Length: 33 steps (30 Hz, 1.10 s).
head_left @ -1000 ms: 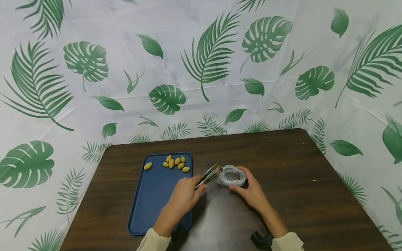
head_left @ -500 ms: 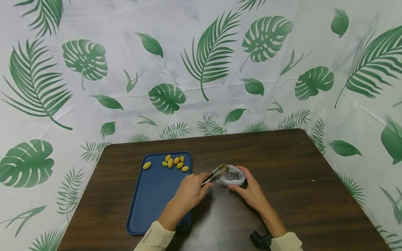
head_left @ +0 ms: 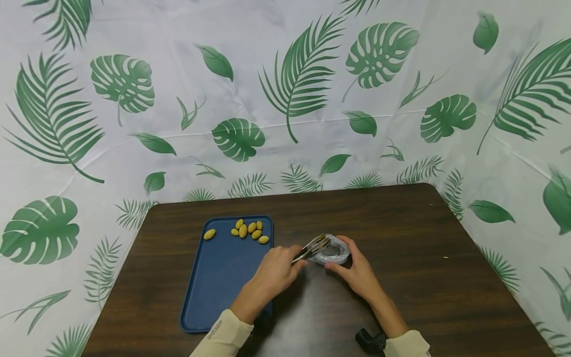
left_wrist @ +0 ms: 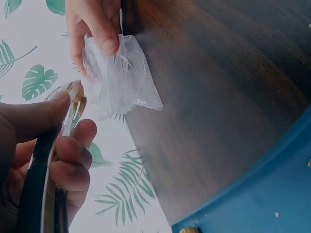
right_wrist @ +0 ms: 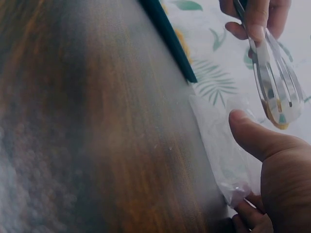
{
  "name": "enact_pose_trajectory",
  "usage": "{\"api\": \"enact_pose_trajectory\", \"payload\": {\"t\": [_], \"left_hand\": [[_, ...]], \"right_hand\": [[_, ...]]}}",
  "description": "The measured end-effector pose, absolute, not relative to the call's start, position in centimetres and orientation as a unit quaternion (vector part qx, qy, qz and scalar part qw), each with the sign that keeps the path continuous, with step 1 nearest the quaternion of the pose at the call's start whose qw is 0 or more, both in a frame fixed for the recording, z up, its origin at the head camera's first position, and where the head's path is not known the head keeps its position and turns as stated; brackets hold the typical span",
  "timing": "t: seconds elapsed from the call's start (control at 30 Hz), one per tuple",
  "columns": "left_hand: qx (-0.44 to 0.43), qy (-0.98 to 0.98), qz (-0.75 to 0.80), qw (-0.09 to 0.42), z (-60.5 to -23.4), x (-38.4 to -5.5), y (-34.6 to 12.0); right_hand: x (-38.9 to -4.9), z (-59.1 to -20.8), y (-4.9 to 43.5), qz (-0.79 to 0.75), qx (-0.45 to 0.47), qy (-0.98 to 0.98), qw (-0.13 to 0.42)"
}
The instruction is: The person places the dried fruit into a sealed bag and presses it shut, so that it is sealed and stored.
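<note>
My left hand grips metal tongs with slotted heads and dark handles. Their tips overlap the left side of the bag's mouth in the head view. A yellow-brown patch shows at the tong tips in both wrist views; I cannot tell whether it is a piece held there. My right hand holds a clear plastic bag by its rim, thumb and fingers spread so the mouth stands wide. In the left wrist view the bag hangs below the thumb. To the left, small yellow oval pieces lie on a blue tray.
Several pieces are grouped at the tray's far right, with a single yellow piece at its far left. A tiny yellow scrap lies on the dark wooden table. Behind the table hangs a leaf-patterned cloth.
My left hand has moved right with the tongs, bringing their tips from beside the bag to over its mouth. The right hand and bag have stayed in place.
</note>
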<state>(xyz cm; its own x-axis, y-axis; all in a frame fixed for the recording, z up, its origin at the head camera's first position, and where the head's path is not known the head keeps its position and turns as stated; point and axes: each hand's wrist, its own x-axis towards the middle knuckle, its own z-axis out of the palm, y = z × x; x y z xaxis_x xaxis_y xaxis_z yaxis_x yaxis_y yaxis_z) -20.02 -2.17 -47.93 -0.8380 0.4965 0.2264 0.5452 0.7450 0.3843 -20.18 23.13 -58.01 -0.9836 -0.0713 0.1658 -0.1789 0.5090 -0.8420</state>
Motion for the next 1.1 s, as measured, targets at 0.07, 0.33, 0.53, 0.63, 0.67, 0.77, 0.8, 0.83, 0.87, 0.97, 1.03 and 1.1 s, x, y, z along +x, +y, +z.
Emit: {"api": "enact_pose_trajectory", "payload": {"t": [0.07,0.33,0.53,0.63,0.67,0.77,0.8,0.83,0.87,0.97,1.03,1.1], "left_hand": [[-0.278,-0.933,-0.221,0.052,-48.0,-20.1,-2.1],[-0.266,-0.936,-0.229,0.026,-48.2,-20.1,-1.9],[-0.244,-0.939,-0.244,0.012,-47.9,-20.3,-2.0],[-0.230,-0.941,-0.249,0.006,-47.8,-20.3,-2.2],[-0.225,-0.942,-0.249,0.006,-47.8,-20.3,-2.3],[-0.215,-0.944,-0.251,0.005,-47.8,-20.4,-2.7],[-0.210,-0.944,-0.253,0.002,-47.8,-20.4,-2.8],[-0.205,-0.945,-0.256,0.001,-47.8,-20.4,-3.0],[-0.201,-0.945,-0.258,0.000,-47.8,-20.4,-3.1],[-0.188,-0.946,-0.266,-0.005,-48.0,-20.4,-3.6],[-0.183,-0.945,-0.270,-0.005,-48.1,-20.3,-3.8],[-0.180,-0.945,-0.274,-0.004,-48.3,-20.3,-4.0]], "right_hand": [[-20.2,-58.0,23.1,0.492,0.073,-0.866,0.055],[-20.0,-58.3,23.0,0.495,0.071,-0.865,0.047],[-20.2,-57.9,23.0,0.499,0.075,-0.862,0.053],[-20.3,-57.8,23.0,0.496,0.075,-0.863,0.054],[-20.3,-57.8,23.1,0.495,0.074,-0.864,0.054],[-20.3,-57.8,23.1,0.493,0.070,-0.866,0.053],[-20.3,-57.8,23.1,0.492,0.069,-0.866,0.053],[-20.3,-57.8,23.1,0.491,0.069,-0.867,0.053],[-20.4,-57.8,23.1,0.491,0.069,-0.867,0.052],[-20.4,-57.9,23.1,0.490,0.068,-0.868,0.050],[-20.4,-57.9,23.1,0.490,0.067,-0.868,0.048],[-20.3,-57.9,23.1,0.492,0.065,-0.867,0.049]]}}
